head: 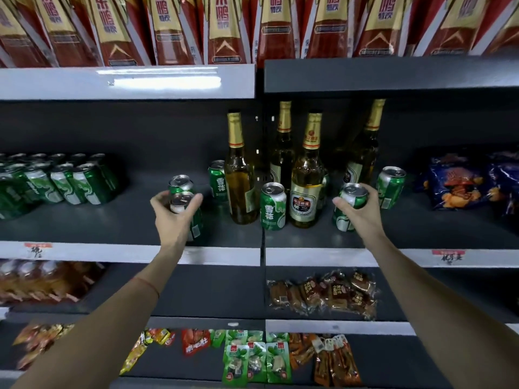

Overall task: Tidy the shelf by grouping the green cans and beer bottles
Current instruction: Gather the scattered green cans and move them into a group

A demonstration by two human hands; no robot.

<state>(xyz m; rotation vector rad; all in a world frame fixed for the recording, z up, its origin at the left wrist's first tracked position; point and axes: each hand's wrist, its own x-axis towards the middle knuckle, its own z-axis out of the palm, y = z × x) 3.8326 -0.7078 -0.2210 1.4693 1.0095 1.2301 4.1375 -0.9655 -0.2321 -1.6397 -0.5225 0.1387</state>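
On the middle shelf [126, 252], my left hand [174, 217] grips the top of a green can [184, 203], with a second green can [180, 184] just behind it. My right hand [361, 211] is closed over another green can [351, 204] right of the bottles. Several gold-capped beer bottles stand between my hands, the nearest ones being a bottle with its label turned away [241, 175] and a labelled bottle [307, 178]. Loose green cans stand among them: one in front [273, 206], one behind on the left [217, 179], one at the right [391, 186]. A packed group of green cans [56, 181] sits far left.
Blue snack bags [460, 181] lie at the shelf's right end. Red and gold cartons [224, 29] fill the shelf above. Below are packets of brown snacks [323, 293] and, lower down, green packets [255, 357]. Bare shelf lies between the can group and my left hand.
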